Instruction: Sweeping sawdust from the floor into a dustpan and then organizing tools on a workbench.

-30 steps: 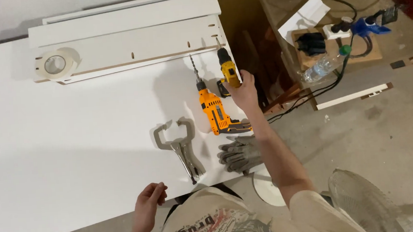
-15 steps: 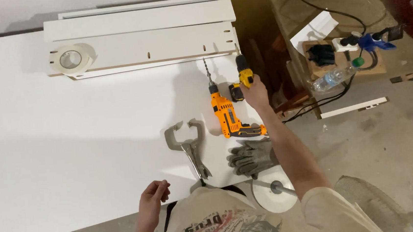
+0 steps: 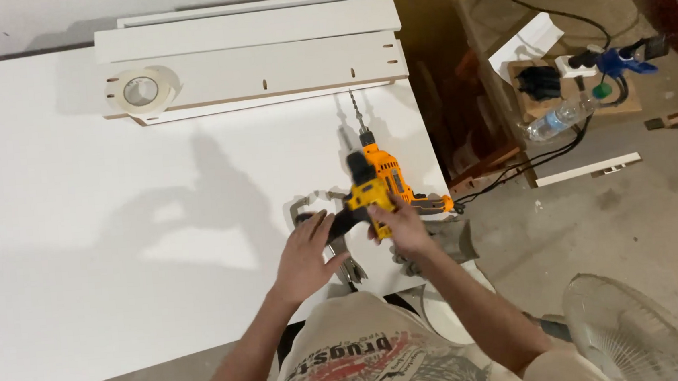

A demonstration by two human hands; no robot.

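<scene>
My right hand (image 3: 400,227) grips a small yellow and black power tool (image 3: 362,198) just above the white tabletop (image 3: 100,233). My left hand (image 3: 308,254) reaches in from the left, fingers spread against the tool's black end (image 3: 337,224). An orange corded drill (image 3: 392,172) lies on the table right behind, its bit (image 3: 357,112) pointing away from me. Steel locking pliers (image 3: 305,209) lie partly hidden under my hands. Grey work gloves (image 3: 443,235) rest at the table's right edge beside my right wrist.
White boards with holes (image 3: 252,60) and a roll of masking tape (image 3: 140,91) lie at the table's far side. On the floor to the right are a plastic bottle (image 3: 555,121), a blue tool (image 3: 619,59), cables, a white strip (image 3: 587,169) and a fan (image 3: 641,336).
My right hand has brought the yellow and black tool toward me, over the pliers. My left hand has come up from the table's near edge to meet it.
</scene>
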